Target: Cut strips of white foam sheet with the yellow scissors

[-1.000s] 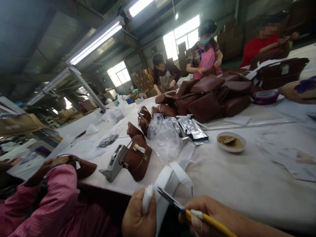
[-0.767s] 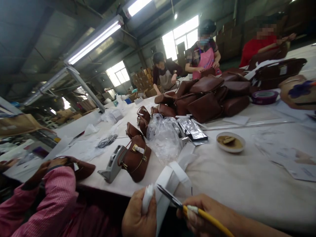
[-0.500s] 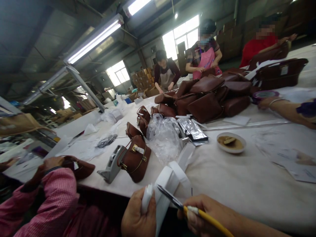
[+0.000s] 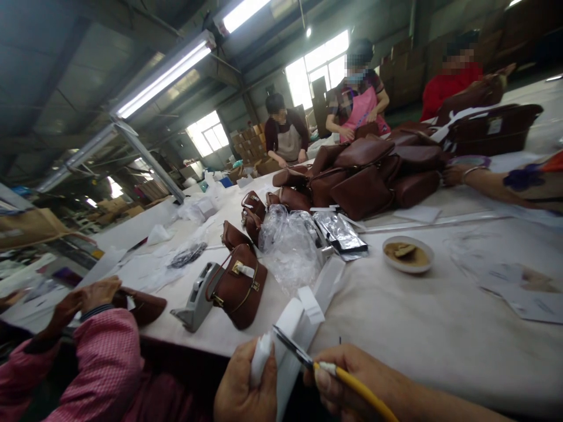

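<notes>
Head view: I'm gripping white strip (image 4: 285,343) in my left hand (image 4: 244,387), right hand (image 4: 352,381) closing scissors (image 4: 292,350) on it; next, a clean snip.

a handbag factory floor: a long white desk (image 4: 440,328) carries a heap of brown bags (image 4: 369,170), people work along it, cardboard boxes (image 4: 246,140) stack at the back, and tube lights (image 4: 158,73) hang overhead.

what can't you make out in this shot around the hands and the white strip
Head view only:
- Left hand: wrist cut off by the bottom edge.
- Scissors: handles buried in the right hand; whether the blades touch the strip is unclear.
- Dish: brown contents too small to identify.
</notes>
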`<state>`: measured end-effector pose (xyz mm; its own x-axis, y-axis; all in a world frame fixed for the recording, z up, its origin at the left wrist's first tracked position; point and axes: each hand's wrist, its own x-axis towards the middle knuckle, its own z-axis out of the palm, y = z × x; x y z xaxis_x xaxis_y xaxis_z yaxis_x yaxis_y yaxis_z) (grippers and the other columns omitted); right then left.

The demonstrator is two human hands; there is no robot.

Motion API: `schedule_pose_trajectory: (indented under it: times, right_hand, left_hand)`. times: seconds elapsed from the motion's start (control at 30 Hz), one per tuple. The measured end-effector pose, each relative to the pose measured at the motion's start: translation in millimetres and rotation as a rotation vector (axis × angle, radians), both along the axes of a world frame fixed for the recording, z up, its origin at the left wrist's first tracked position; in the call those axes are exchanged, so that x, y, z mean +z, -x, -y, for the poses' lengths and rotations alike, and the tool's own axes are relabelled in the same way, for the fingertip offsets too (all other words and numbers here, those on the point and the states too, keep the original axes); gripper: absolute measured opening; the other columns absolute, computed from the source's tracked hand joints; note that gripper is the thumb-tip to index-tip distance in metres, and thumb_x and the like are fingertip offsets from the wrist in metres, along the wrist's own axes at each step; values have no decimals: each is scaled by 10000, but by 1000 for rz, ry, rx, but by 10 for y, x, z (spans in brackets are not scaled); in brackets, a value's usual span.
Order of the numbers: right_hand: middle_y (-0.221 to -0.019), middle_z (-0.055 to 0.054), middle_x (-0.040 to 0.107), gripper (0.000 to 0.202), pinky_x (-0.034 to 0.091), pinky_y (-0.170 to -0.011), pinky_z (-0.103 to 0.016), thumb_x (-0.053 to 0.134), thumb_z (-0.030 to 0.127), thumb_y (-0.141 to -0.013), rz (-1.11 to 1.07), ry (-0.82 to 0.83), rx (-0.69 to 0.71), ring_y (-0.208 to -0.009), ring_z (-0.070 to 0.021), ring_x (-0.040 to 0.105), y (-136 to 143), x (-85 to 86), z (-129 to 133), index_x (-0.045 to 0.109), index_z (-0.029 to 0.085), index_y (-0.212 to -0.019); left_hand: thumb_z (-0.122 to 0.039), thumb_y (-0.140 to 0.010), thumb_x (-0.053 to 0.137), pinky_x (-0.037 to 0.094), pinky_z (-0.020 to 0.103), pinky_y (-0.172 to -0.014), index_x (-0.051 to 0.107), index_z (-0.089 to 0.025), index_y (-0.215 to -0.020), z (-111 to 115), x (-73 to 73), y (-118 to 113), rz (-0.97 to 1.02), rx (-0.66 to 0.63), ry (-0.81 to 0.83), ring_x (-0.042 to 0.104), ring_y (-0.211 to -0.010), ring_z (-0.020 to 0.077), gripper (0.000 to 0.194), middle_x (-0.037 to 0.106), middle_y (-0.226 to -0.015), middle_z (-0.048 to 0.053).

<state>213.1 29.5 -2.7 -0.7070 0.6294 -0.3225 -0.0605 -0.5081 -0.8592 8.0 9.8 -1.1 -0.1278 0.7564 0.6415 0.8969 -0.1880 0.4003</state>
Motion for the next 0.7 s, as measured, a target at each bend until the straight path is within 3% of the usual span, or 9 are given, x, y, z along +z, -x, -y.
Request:
schedule_pose_trajectory:
  times: [0.2, 0.4, 0.6, 0.7]
  right_hand:
    - [-538, 64, 370, 609, 210, -385, -153, 589, 749, -778, -75, -214, 27, -437, -36, 304, 12, -139, -26, 433, 174, -653]
    - [-586, 52, 332, 653, 172, -439, -199, 578, 794, -744, -97, -365, -12, -530, -59, 250, 17, -151, -74, 444, 161, -652]
    - [-578, 56, 296, 641, 171, -452, -209, 537, 779, -787, -92, -375, -41, -529, -62, 227, 70, -211, -58, 391, 176, -630]
    - [-570, 62, 315, 607, 202, -456, -203, 527, 765, -802, -64, -325, -100, -515, -66, 250, 76, -172, -46, 437, 176, -682]
  left_hand:
    - [-433, -859, 628, 549, 266, -740, 685, -240, -949, 8, -57, -32, 63, -22, 2, 690, -710, 170, 220, 740, -838, 9]
    - [-462, -832, 657, 550, 276, -728, 686, -238, -948, -3, -69, -24, 63, -4, 13, 690, -703, 182, 254, 745, -838, 15]
    - [-394, -856, 639, 546, 267, -726, 687, -242, -965, 20, -94, -29, 17, -21, -3, 697, -719, 176, 193, 752, -856, 10]
    - [-402, -845, 648, 550, 268, -710, 697, -247, -939, 26, -83, -26, 32, -5, -4, 696, -695, 176, 188, 753, -827, 12]
